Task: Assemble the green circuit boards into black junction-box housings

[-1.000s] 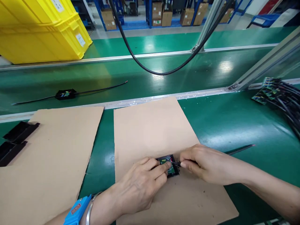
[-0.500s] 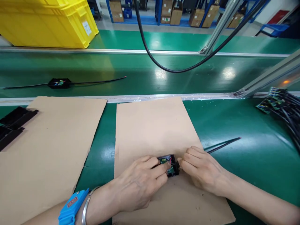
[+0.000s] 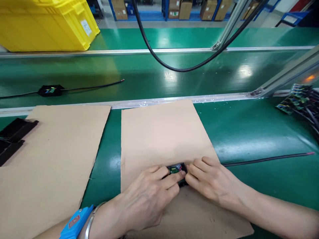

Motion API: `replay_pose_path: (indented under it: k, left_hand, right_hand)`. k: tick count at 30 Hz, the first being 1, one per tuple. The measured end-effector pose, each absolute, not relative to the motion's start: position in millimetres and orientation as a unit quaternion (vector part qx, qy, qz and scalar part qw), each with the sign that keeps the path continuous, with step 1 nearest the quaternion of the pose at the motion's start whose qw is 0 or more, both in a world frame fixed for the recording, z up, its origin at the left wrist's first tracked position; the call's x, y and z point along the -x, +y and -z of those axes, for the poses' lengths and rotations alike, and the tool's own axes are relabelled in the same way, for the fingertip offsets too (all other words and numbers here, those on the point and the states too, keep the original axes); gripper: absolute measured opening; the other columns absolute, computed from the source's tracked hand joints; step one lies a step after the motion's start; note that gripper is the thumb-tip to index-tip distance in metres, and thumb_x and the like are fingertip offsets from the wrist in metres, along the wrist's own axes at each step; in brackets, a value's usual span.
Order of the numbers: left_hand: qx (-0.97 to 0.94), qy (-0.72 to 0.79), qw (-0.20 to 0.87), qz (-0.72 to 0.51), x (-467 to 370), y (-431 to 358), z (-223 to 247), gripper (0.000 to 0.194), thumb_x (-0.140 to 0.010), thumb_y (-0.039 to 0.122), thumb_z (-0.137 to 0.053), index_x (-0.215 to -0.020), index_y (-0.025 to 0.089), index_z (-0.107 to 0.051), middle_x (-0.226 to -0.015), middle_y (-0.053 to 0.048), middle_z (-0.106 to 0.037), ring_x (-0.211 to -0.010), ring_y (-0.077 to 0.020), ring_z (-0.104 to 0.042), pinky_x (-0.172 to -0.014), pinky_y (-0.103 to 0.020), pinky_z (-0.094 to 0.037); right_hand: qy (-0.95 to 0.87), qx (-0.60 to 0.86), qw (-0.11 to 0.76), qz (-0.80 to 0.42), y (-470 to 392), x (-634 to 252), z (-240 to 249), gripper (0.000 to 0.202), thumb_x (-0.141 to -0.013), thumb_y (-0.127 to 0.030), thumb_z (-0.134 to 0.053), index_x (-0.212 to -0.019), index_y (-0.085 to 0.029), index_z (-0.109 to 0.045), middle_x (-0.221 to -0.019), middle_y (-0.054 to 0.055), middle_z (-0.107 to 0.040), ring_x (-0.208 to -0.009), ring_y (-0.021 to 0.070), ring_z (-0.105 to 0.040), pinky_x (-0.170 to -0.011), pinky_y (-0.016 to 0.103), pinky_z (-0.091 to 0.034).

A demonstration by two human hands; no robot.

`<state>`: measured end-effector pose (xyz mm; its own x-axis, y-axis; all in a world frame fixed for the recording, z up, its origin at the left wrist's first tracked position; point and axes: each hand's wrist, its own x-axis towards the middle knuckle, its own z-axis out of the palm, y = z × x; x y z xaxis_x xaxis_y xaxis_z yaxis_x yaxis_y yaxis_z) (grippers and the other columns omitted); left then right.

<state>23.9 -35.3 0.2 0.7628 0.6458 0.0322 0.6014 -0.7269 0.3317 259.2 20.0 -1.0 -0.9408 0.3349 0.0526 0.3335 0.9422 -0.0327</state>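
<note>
while my left hand (image 3: 149,197) is clamped on a small black case (image 3: 184,166), one fingertip pressing into its open top beside a green circuit board (image 3: 173,169), my right hand (image 3: 209,179) curls in against the case's right end. those right fingers are bunched together, but their tips are hidden, so i cannot tell what they pinch. the case rests on a cardboard sheet (image 3: 159,136). from behind my right hand, a black cable (image 3: 269,160) stretches rightward over the green bench (image 3: 249,129).
</note>
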Motion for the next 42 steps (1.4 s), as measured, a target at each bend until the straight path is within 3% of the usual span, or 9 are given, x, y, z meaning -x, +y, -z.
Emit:
replay_pose_path:
  k: [8,12,16,22,26,29,34,38,42]
  left_hand:
    - [-0.934,0.326,0.130,-0.074,-20.8,-37.6,4.9,0.041,-0.072,0.015,-0.056,-0.112,0.012,-0.059,-0.144,-0.010,-0.049,-0.099,-0.0244,-0.055,-0.088,-0.037,-0.048]
    - [-0.934,0.332,0.122,-0.046,-23.1,-38.5,-1.1,0.040,-0.075,0.017,-0.055,-0.114,0.012,-0.058,-0.144,-0.011,-0.048,-0.099,-0.0254,-0.054,-0.089,-0.039,-0.047]
    - [-0.937,0.343,0.069,-0.002,-38.5,-40.0,-9.2,0.025,-0.083,0.022,-0.050,-0.103,0.012,-0.060,-0.137,-0.018,-0.053,-0.090,-0.0268,-0.056,-0.080,-0.042,-0.049]
    - [-0.933,0.358,-0.020,0.029,-60.3,-46.5,-11.5,0.036,-0.083,0.019,-0.048,-0.113,0.001,-0.057,-0.125,-0.029,-0.059,-0.086,-0.0308,-0.061,-0.074,-0.045,-0.052]
    - [-0.911,0.383,0.152,-0.031,-38.7,-37.4,-24.2,0.041,-0.079,0.014,-0.050,-0.120,0.008,-0.053,-0.135,-0.020,-0.056,-0.102,-0.0284,-0.062,-0.084,-0.042,-0.054]
    - [-0.853,0.442,0.247,-0.130,-19.1,-29.9,-33.6,0.039,-0.086,0.012,-0.047,-0.125,0.018,-0.050,-0.134,-0.009,-0.058,-0.114,-0.0215,-0.059,-0.095,-0.036,-0.051]
    - [-0.854,0.450,0.209,-0.156,-19.6,-33.7,-23.5,0.035,-0.090,0.012,-0.046,-0.124,0.019,-0.054,-0.111,-0.008,-0.064,-0.097,-0.0226,-0.058,-0.085,-0.039,-0.052]
    - [-0.883,0.423,0.170,-0.117,-27.7,-38.8,-14.0,0.042,-0.089,0.009,-0.045,-0.130,0.016,-0.050,-0.114,-0.012,-0.060,-0.096,-0.0257,-0.055,-0.083,-0.043,-0.051]
    - [-0.859,0.467,0.173,-0.122,-6.1,-48.9,-17.7,0.037,-0.093,0.015,-0.047,-0.130,0.018,-0.049,-0.119,-0.011,-0.056,-0.104,-0.0251,-0.053,-0.089,-0.041,-0.051]
  right_hand:
    - [-0.960,0.230,0.156,-0.033,11.7,-266.7,17.8,0.030,-0.094,-0.006,-0.035,-0.099,-0.011,-0.064,-0.077,0.006,-0.059,-0.069,0.0189,-0.048,-0.064,0.035,-0.036]
    - [-0.966,0.202,0.163,-0.020,9.2,-267.5,19.6,0.029,-0.095,-0.007,-0.037,-0.105,-0.007,-0.063,-0.079,0.007,-0.061,-0.071,0.0195,-0.048,-0.064,0.036,-0.037]
    - [-0.967,0.201,0.147,-0.050,10.1,-268.8,18.7,0.029,-0.096,-0.008,-0.036,-0.099,-0.010,-0.065,-0.084,0.008,-0.064,-0.074,0.0201,-0.048,-0.063,0.037,-0.033]
    - [-0.953,0.236,0.164,-0.094,9.3,-270.1,24.2,0.034,-0.099,-0.013,-0.032,-0.097,-0.013,-0.065,-0.081,0.007,-0.062,-0.076,0.0204,-0.047,-0.065,0.037,-0.033]
    - [-0.948,0.244,0.190,-0.074,7.8,-273.2,30.3,0.032,-0.098,-0.010,-0.034,-0.108,-0.010,-0.064,-0.086,0.010,-0.064,-0.079,0.0213,-0.049,-0.067,0.036,-0.034]
    - [-0.939,0.266,0.203,-0.082,7.9,-273.7,32.9,0.030,-0.095,-0.007,-0.037,-0.104,-0.012,-0.066,-0.086,0.009,-0.064,-0.077,0.0200,-0.049,-0.067,0.036,-0.035]
    - [-0.920,0.289,0.222,-0.143,8.0,-271.4,30.9,0.023,-0.091,-0.009,-0.047,-0.106,-0.013,-0.064,-0.088,0.008,-0.062,-0.082,0.0202,-0.051,-0.071,0.035,-0.039]
    - [-0.913,0.293,0.227,-0.171,8.9,-274.1,27.0,0.021,-0.092,-0.013,-0.049,-0.107,-0.014,-0.063,-0.090,0.008,-0.061,-0.084,0.0210,-0.051,-0.074,0.037,-0.041]
    - [-0.909,0.304,0.212,-0.188,13.6,-285.6,18.6,0.020,-0.091,-0.016,-0.050,-0.107,-0.014,-0.063,-0.093,0.009,-0.060,-0.088,0.0225,-0.051,-0.078,0.040,-0.042]
